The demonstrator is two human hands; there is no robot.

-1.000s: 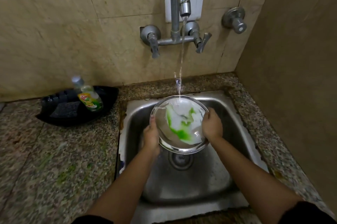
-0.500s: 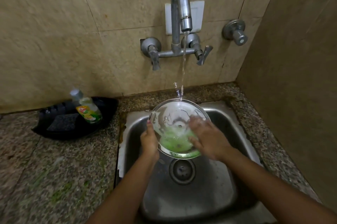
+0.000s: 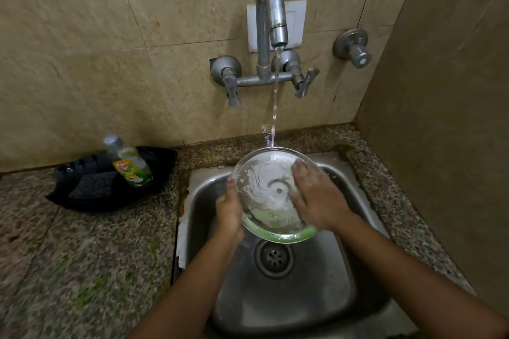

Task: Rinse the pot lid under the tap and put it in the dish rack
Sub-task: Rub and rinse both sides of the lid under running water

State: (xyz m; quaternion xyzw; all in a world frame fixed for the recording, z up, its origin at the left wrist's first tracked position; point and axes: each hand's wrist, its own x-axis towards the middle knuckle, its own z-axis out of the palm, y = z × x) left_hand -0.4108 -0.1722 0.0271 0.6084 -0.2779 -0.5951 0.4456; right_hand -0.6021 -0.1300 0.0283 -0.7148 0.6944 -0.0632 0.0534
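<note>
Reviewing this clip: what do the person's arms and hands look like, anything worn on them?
Both forearms are bare. The left hand and right hand wear no gloves, and no rings, watch or bracelets are visible. No sleeves show in this frame.

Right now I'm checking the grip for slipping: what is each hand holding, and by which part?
The left hand grips the glass pot lid by its left rim. The right hand holds nothing; it lies open, flat on the lid's right side.

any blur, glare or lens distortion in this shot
Head view: wide-angle bending bows the wall tiles and the right wall; the countertop at lower left is smeared by motion blur; the light is dim and warm, with soft glare on the tap and the sink basin.
</note>
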